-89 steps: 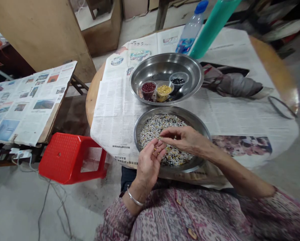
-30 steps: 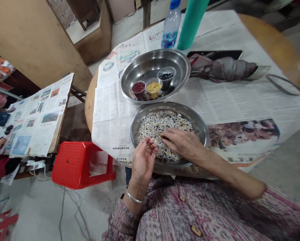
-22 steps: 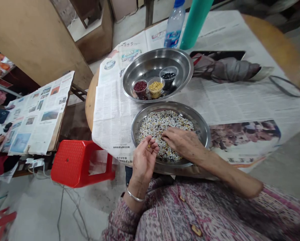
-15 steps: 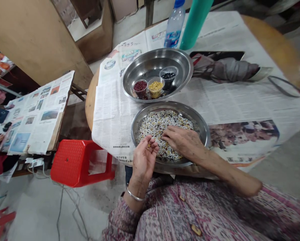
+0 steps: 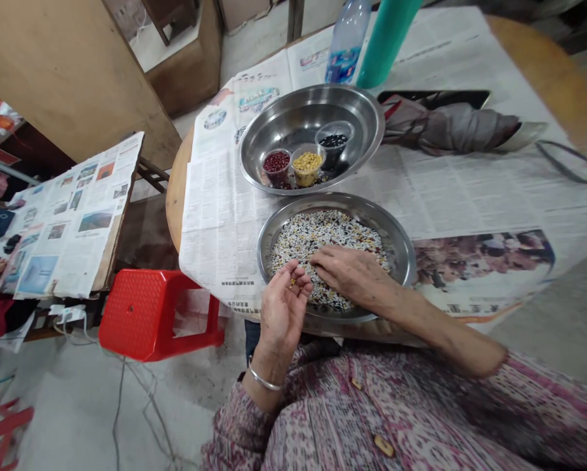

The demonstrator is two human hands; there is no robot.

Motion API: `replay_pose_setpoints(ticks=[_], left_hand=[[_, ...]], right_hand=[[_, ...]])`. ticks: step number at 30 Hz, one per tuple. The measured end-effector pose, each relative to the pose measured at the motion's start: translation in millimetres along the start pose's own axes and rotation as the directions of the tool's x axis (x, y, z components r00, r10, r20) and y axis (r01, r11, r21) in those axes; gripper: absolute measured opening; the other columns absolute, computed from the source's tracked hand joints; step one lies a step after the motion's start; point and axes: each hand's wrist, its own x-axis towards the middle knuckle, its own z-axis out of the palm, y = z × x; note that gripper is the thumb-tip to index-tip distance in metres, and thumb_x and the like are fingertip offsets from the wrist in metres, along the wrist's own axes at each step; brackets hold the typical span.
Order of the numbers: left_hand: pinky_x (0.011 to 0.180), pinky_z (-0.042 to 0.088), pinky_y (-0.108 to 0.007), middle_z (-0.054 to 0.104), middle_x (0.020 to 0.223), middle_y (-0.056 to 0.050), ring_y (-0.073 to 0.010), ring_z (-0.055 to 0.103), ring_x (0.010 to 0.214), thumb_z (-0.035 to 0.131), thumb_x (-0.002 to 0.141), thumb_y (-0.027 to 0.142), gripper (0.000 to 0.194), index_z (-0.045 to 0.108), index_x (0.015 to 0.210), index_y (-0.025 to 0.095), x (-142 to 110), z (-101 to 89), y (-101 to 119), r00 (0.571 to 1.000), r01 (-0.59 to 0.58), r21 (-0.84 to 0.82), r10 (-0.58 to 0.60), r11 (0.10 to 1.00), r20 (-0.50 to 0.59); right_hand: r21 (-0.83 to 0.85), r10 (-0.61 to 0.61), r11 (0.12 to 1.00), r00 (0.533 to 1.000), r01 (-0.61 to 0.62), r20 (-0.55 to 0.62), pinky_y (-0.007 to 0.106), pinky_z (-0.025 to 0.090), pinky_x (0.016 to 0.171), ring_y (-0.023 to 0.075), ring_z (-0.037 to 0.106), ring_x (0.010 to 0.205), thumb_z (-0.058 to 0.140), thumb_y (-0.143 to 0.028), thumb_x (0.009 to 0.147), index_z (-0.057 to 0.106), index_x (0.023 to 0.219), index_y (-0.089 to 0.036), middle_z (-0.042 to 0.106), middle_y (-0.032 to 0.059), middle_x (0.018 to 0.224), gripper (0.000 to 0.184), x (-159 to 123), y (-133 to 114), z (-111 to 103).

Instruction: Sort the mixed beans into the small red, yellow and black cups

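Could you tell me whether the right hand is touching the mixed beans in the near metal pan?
Touching: the head view shows the right hand lying fingers-down on the mixed beans.

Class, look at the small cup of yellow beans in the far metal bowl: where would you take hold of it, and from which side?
Grip the cup of yellow beans by its rim, coming from above with fingertips. It stands upright and full, the red bean cup sits close on its left and the black bean cup close behind, so a sideways reach looks cramped.

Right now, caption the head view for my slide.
Right hand picks through mixed beans in a steel pan; cupped left hand holds some.
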Motion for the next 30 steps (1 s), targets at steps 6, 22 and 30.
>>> replay_pose_setpoints(ticks=[6,22,30], left_hand=[[0.092,0.051,-0.026,0.067,0.092,-0.005,-0.0113,0.066,0.084,0.063,0.093,0.018,0.012,0.072,0.100,0.013,0,1.9,1,0.999,0.020,0.005,-0.020,1.000,-0.038],[0.107,0.051,-0.035,0.073,0.112,-0.013,-0.0205,0.072,0.107,0.055,0.098,0.019,0.022,0.073,0.107,0.011,0,3.0,-3,0.999,0.015,0.053,-0.018,0.998,0.045],[0.113,0.048,-0.039,0.074,0.113,-0.016,-0.0257,0.069,0.121,0.053,0.099,0.019,0.022,0.072,0.105,0.009,0,6.4,-1,0.997,0.070,0.035,-0.070,0.997,0.018]], right_hand=[[0.006,0.018,1.000,0.999,-0.018,-0.034,0.028,0.042,0.065,0.0181,0.064,0.076,0.049,-0.015,0.093,0.068,0.086,-0.020,0.071,0.0066,0.084,0.021,0,2,-2],[0.533,0.212,0.833,0.975,-0.145,-0.066,0.027,0.055,0.070,0.0160,0.071,0.073,0.053,-0.030,0.092,0.073,0.090,-0.024,0.078,0.0020,0.085,0.021,6,-9,-48],[0.227,0.196,0.958,0.978,-0.176,-0.068,0.032,0.054,0.074,0.0210,0.072,0.084,0.056,-0.029,0.095,0.073,0.094,-0.021,0.077,0.0055,0.092,0.019,-14,3,-33]])
